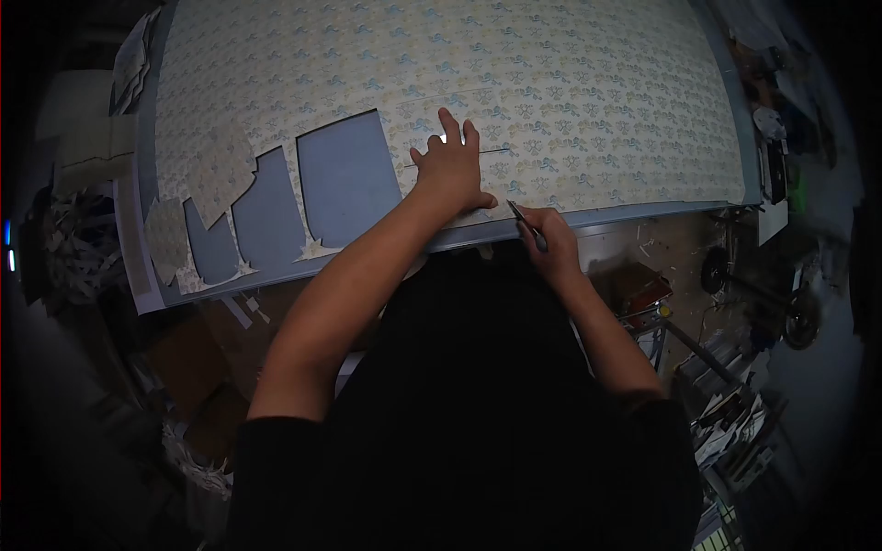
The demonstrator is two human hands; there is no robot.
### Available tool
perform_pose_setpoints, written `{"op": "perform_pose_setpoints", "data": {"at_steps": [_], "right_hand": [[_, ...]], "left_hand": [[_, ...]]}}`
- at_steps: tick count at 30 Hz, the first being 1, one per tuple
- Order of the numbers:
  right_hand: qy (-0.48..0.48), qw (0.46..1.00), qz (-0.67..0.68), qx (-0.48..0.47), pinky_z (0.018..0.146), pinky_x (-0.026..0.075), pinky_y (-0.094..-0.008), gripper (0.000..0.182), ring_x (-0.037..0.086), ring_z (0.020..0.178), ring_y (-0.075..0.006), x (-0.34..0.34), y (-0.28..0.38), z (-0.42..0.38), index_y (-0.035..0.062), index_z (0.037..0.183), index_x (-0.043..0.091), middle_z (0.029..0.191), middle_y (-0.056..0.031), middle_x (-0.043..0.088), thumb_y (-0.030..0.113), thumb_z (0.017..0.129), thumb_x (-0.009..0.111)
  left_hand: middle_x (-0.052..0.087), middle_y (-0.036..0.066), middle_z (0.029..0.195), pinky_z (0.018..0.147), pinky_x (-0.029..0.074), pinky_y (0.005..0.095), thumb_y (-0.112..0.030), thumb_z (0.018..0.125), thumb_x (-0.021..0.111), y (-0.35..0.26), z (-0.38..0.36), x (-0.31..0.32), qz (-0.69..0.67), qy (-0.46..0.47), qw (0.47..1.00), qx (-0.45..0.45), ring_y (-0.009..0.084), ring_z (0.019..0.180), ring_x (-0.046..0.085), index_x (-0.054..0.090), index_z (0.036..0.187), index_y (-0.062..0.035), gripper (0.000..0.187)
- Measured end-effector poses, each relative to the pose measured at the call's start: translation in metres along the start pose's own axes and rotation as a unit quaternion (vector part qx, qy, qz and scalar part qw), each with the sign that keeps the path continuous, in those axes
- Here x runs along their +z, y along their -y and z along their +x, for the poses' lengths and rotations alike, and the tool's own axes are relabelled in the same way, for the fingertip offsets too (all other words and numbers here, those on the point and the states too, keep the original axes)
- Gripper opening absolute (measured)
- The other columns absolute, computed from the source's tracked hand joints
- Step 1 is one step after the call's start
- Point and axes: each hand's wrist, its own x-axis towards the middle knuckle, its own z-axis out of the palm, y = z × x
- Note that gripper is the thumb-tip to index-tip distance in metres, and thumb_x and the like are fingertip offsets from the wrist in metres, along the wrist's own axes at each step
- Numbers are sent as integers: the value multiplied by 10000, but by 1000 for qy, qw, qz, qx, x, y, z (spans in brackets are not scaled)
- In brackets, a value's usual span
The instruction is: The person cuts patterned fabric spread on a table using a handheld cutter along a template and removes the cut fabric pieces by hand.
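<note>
A large cream sheet with a small blue and yellow pattern (588, 119) covers the blue-grey table. My left hand (450, 174) lies on it near the front edge, fingers spread, with a thin dark straight line running out beneath it to the right. In my right hand (554, 243) is a slim craft knife (528, 225), held like a pen, its tip pointing up and left at the sheet's front edge. Left of my hands, several rectangular openings (347, 170) in the sheet show the table surface.
Cut patterned pieces (220, 170) lie on the sheet's left part. The table's front edge (616, 217) runs close to my body. Paper scraps (83, 243) are heaped at the left. Stacked papers (730, 427) and a dark wheel-like part (802, 317) stand at the lower right.
</note>
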Motion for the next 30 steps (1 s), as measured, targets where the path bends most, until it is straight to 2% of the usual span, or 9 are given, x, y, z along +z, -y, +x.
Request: {"op": "perform_pose_setpoints", "data": {"at_steps": [2, 4, 5, 7, 8, 10, 13, 22, 30], "right_hand": [[-15, 1000, 15, -16, 751, 553, -412, 161, 692, 872, -342, -3, -2, 1, 23, 1030, 667, 937, -148, 694, 33, 891, 747], [97, 993, -2, 64, 759, 553, -409, 154, 693, 887, -339, -20, 0, 11, 45, 1047, 676, 944, -134, 699, 51, 905, 737], [99, 993, -2, 62, 759, 553, -409, 154, 693, 887, -339, -29, 1, 18, 45, 1047, 676, 944, -134, 699, 51, 905, 737], [189, 981, -16, 50, 760, 549, -413, 147, 690, 894, -339, -43, 1, 33, 65, 1048, 679, 944, -126, 699, 65, 909, 729], [190, 980, -16, 49, 760, 549, -413, 147, 690, 894, -339, -46, -4, 37, 65, 1048, 679, 944, -126, 699, 65, 909, 729], [242, 969, -42, -28, 748, 542, -429, 137, 682, 876, -343, -52, -12, 47, 68, 1038, 667, 921, -123, 690, 95, 913, 718], [294, 951, -65, -69, 729, 533, -454, 121, 669, 854, -348, -59, -12, 63, 67, 1009, 637, 887, -128, 670, 99, 912, 703], [367, 920, -109, -87, 725, 525, -479, 176, 665, 851, -370, -65, -1, 86, 52, 981, 569, 862, -151, 655, 50, 855, 692], [371, 916, -119, -95, 719, 521, -479, 114, 664, 842, -374, -58, 0, 88, 37, 967, 559, 855, -166, 648, 54, 903, 652]], "left_hand": [[110, 419, 1615, 1018, 485, 677, -616, 593, 943, 2, -1, 1, -2, -1, 1000, -1, 548, 1288, 529, 225, 1595, 17, 1386], [106, 418, 1616, 1017, 484, 681, -616, 581, 947, 1, 0, 3, -4, -4, 1000, -2, 549, 1287, 530, 226, 1597, 15, 1396], [106, 418, 1616, 1017, 484, 681, -616, 581, 947, 1, 1, 4, -5, -4, 1000, -3, 549, 1287, 530, 226, 1597, 15, 1396], [87, 378, 1641, 1028, 457, 703, -580, 569, 956, 2, 3, 6, -17, -4, 1000, -12, 497, 1304, 520, 223, 1603, -15, 1387], [87, 378, 1641, 1028, 457, 703, -580, 569, 956, 2, 3, 7, -18, -4, 1000, -13, 497, 1304, 520, 223, 1603, -15, 1387], [100, 373, 1641, 1030, 461, 694, -585, 563, 957, 1, 3, 7, -18, -5, 1000, -15, 499, 1305, 520, 229, 1601, -16, 1390], [108, 380, 1637, 1021, 485, 677, -608, 568, 954, 2, 2, 7, -7, -16, 1000, -11, 537, 1290, 535, 246, 1597, -12, 1384], [138, 368, 1641, 1029, 483, 669, -587, 564, 962, 2, 0, 8, -15, -31, 999, -16, 527, 1295, 540, 255, 1583, -18, 1365], [154, 348, 1648, 1046, 462, 679, -551, 574, 968, 0, 0, 4, -24, -19, 999, -22, 486, 1323, 523, 262, 1590, -28, 1343]]}}
